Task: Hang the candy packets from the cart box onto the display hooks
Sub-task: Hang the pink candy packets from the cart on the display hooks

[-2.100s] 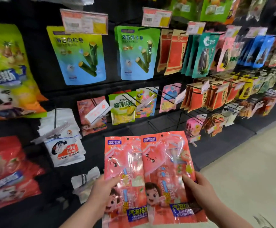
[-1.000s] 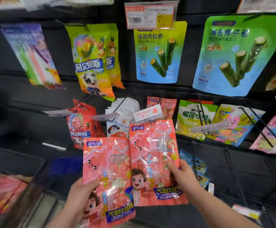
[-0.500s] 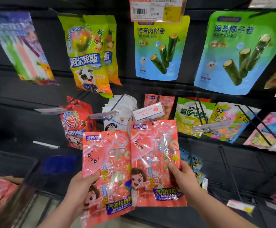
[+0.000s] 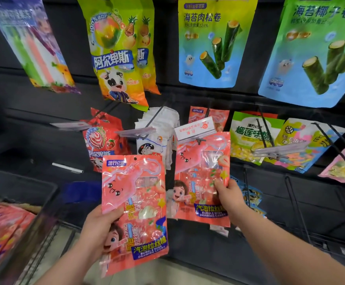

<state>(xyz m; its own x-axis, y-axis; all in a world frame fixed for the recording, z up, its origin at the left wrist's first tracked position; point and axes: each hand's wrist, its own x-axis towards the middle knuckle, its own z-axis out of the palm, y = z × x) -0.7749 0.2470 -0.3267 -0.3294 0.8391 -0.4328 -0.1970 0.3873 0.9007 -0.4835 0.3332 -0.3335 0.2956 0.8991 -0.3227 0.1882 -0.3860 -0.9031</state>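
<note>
Hands [image 4: 230, 199] grip glossy pink cartoon-printed candy packets [image 4: 135, 204].

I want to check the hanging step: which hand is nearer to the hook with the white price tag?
Right. The right hand is just below the white price tag; the left hand is lower and further left.

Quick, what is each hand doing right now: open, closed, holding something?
Left hand: closed on a pink candy packet, held low.
Right hand: closed on a second pink candy packet, raised to the hook's price tag.
</note>
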